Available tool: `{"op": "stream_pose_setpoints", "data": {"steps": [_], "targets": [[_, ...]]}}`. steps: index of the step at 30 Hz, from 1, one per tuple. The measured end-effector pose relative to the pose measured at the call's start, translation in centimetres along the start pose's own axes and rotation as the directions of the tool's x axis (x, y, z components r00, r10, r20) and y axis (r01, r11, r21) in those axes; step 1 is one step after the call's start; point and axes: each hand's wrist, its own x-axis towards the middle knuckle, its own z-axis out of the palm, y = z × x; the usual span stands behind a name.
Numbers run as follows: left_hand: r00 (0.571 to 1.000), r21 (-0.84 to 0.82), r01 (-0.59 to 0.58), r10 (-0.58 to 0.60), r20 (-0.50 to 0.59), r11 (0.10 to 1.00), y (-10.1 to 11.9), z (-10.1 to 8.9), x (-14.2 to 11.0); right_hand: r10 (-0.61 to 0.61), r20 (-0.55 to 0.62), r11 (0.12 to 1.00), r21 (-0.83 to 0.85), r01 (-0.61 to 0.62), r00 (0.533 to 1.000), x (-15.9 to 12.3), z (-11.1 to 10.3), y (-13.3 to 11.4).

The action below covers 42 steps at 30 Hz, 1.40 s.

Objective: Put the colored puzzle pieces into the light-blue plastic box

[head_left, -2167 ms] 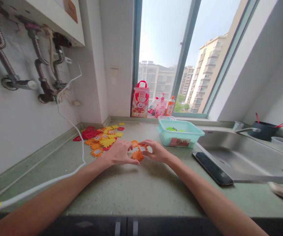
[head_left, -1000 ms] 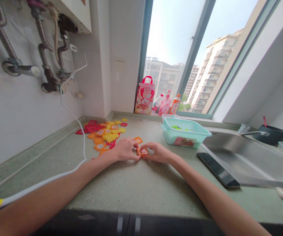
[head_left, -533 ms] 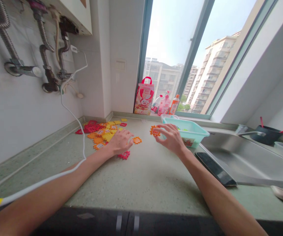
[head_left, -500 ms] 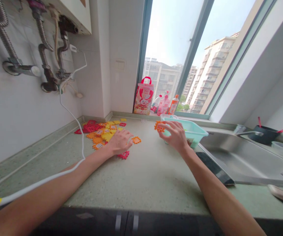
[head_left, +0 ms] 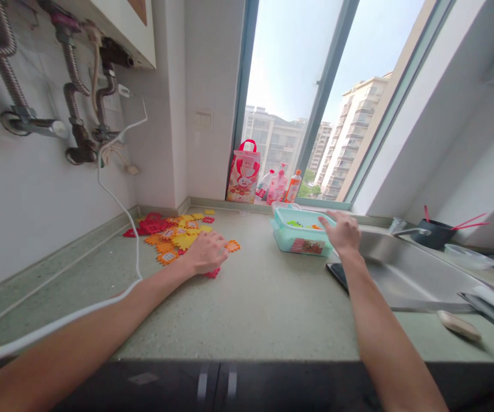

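Since the earlier frame, the right hand (head_left: 345,232) has moved from the near side of the turquoise tub (head_left: 281,236) to its three o'clock end; the orange tile it then pinched is gone from its fingers, and an orange toothed tile (head_left: 315,227) shows inside the tub beside green tiles (head_left: 294,224). Its fingers stand parted, with nothing visible between them; contact with the rim cannot be judged. The left hand (head_left: 207,252) rests palm down at the four o'clock edge of the tile pile (head_left: 163,240), whose red, orange and yellow members overlap on the countertop (head_left: 238,320). Its fingers curve loosely; whether they pinch anything cannot be told. An orange ring-shaped tile (head_left: 232,241) lies just beside its fingertips at three o'clock, and a red tile (head_left: 214,273) emerges beneath it between five and six. Relative to the tub, a pink bag (head_left: 243,178) stands at ten o'clock, a pink pump bottle (head_left: 277,187) at eleven, and the steel sink (head_left: 405,280) at four; a black smartphone (head_left: 336,273), partly hidden by the right forearm (head_left: 375,309), lies toward five.
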Motion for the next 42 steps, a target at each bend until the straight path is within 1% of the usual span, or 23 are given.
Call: {"op": "stream_pose_setpoints", "data": {"steps": [2,3,5,7,10,11,12,13,14,15,16,18,20,21,22,23,24,26,28,31,33,38,42], "targets": [[1.0,0.019,-0.006,0.006,0.001,1.0,0.1,0.0,-0.1,-0.087,-0.12,0.995,0.036,0.092,0.989,0.2,-0.2,-0.7],[1.0,0.028,-0.012,0.012,0.003,1.0,0.2,0.0,-0.1,-0.133,-0.156,0.988,0.06,0.143,0.979,0.2,-0.2,-1.3],[1.0,0.047,-0.027,0.027,0.01,0.999,0.4,0.1,-0.2,-0.243,-0.169,0.956,0.125,0.266,0.955,-0.1,-0.1,-3.1],[0.999,0.065,-0.036,0.035,0.016,0.997,0.4,0.1,-0.1,-0.372,-0.143,0.896,0.205,0.395,0.917,-1.2,0.3,-5.5],[0.999,0.108,-0.018,0.015,0.028,0.994,-0.6,-0.8,0.2,-0.563,-0.053,0.768,0.336,0.546,0.825,-4.1,1.3,-9.5],[0.999,0.135,0.017,-0.023,0.043,0.991,-1.3,-1.4,0.3,-0.617,-0.008,0.725,0.381,0.573,0.787,-5.2,1.7,-10.8],[0.994,0.17,0.075,-0.088,0.068,0.983,-2.3,-2.2,0.4,-0.661,0.042,0.691,0.423,0.586,0.749,-6.4,2.1,-12.0],[0.979,0.212,0.151,-0.176,0.103,0.966,-3.5,-3.2,0.3,-0.697,0.097,0.665,0.46,0.589,0.711,-7.6,2.4,-13.0],[0.94,0.267,0.267,-0.311,0.138,0.926,-4.9,-4.2,0.1,-0.724,0.154,0.646,0.495,0.582,0.672,-8.6,2.8,-13.9],[0.881,0.322,0.368,-0.438,0.178,0.872,-6.3,-5.3,-0.2,-0.744,0.209,0.633,0.526,0.568,0.634,-9.6,3.2,-14.7],[0.84,0.355,0.421,-0.506,0.196,0.835,-7.8,-6.2,-0.6,-0.756,0.262,0.627,0.551,0.55,0.599,-10.4,3.6,-15.4],[0.769,0.394,0.48,-0.592,0.242,0.784,-10.4,-7.7,-1.7,-0.753,0.368,0.644,0.583,0.496,0.545,-11.5,4.3,-16.3],[0.655,0.409,0.545,-0.676,0.337,0.732,-12.4,-8.4,-2.6,-0.725,0.478,0.683,0.593,0.427,0.496,-12.0,4.9,-16.8],[0.607,0.405,0.572,-0.701,0.375,0.713,-13.0,-8.5,-3.0,-0.711,0.523,0.699,0.598,0.392,0.471,-12.1,5.2,-16.8],[0.573,0.396,0.595,-0.714,0.402,0.7,-13.6,-8.5,-3.2,-0.704,0.549,0.707,0.608,0.363,0.451,-12.0,5.4,-16.8],[0.559,0.381,0.61,-0.718,0.414,0.695,-13.9,-8.4,-3.3,-0.707,0.553,0.702,0.625,0.342,0.441,-11.9,5.7,-16.6],[0.563,0.364,0.619,-0.716,0.414,0.696,-14.2,-8.3,-3.4,-0.717,0.537,0.688,0.646,0.331,0.444,-11.8,5.9,-16.3],[0.566,0.338,0.631,-0.713,0.415,0.698,-14.7,-8.0,-3.3,-0.743,0.469,0.645,0.692,0.325,0.477,-11.4,6.3,-15.6],[0.554,0.325,0.645,-0.716,0.424,0.692,-15.3,-7.7,-3.2,-0.753,0.416,0.613,0.726,0.314,0.51,-11.0,6.9,-14.8],[0.537,0.312,0.648,-0.707,0.461,0.695,-16.0,-7.3,-3.2,-0.735,0.418,0.614,0.743,0.264,0.533,-10.7,7.6,-14.1],[0.546,0.286,0.635,-0.679,0.49,0.717,-16.3,-7.0,-3.3,-0.723,0.434,0.624,0.743,0.24,0.537,-10.6,7.8,-14.0],[0.576,0.227,0.613,-0.624,0.528,0.757,-16.6,-6.6,-3.4,-0.731,0.441,0.624,0.741,0.248,0.521,-10.1,7.3,-14.1],[0.603,0.179,0.596,-0.584,0.543,0.782,-16.7,-6.9,-3.8,-0.686,0.462,0.669,0.704,0.239,0.563,-10.0,7.2,-13.7]]}}
